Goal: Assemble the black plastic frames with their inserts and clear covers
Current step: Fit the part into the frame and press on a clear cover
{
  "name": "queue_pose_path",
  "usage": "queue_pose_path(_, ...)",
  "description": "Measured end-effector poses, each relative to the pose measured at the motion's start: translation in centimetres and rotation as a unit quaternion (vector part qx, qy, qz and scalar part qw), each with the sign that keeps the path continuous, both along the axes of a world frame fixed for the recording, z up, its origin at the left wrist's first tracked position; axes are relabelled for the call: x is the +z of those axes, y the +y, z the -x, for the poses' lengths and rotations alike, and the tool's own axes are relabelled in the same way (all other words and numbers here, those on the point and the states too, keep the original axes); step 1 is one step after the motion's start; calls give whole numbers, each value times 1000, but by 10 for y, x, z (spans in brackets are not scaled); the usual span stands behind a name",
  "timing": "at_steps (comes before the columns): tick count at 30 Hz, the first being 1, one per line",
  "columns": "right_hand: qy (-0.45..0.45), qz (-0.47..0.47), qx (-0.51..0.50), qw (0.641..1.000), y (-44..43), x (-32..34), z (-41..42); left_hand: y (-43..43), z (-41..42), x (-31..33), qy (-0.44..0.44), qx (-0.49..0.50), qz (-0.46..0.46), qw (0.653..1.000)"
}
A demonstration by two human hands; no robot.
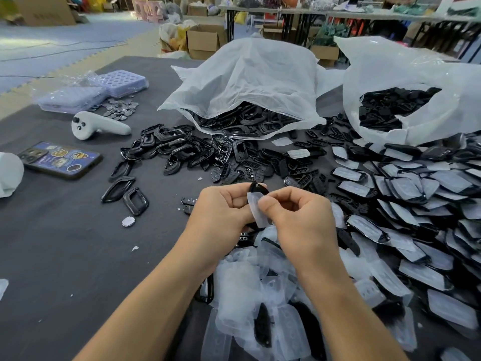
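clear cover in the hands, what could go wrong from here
1. The right hand pinches the thin cover, so it may bend or seat crooked on the frame that the left hand holds.
2. If dropped, it could get lost among the loose covers below.

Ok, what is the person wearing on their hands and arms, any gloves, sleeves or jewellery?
Nothing shows: the left hand and right hand are bare, with no gloves, rings or watch in view. The left forearm and right forearm are uncovered, with no sleeve as far as the picture's bottom edge.
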State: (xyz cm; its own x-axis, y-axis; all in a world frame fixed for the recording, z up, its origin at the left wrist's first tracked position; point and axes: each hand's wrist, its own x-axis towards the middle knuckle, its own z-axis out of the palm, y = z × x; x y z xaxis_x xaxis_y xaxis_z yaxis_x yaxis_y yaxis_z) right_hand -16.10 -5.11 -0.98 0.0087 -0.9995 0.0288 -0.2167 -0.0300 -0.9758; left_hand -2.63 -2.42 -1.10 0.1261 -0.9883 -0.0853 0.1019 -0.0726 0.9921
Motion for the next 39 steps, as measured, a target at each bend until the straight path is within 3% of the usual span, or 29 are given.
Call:
queue_pose_path(6, 25, 66, -87, 994, 8, 1, -6, 1, -2, 4, 95, -88, 2, 992)
queue_pose_path(13, 63, 98, -126, 985, 9, 0, -9, 1, -5, 3, 168, -94, -35, 981)
queue_pose_path(24, 105, 138, -142, 975, 9, 0, -9, 0, 4, 8, 162, -67, -46, 983)
queue_pose_path(32, 123, 101, -99, 982, 7, 1, -7, 0, 8, 6, 104, -15, -25, 994)
queue_pose_path(39, 59, 81, -12, 995, 5, 2, -1, 1, 5, 7, 86, -1, -10, 996)
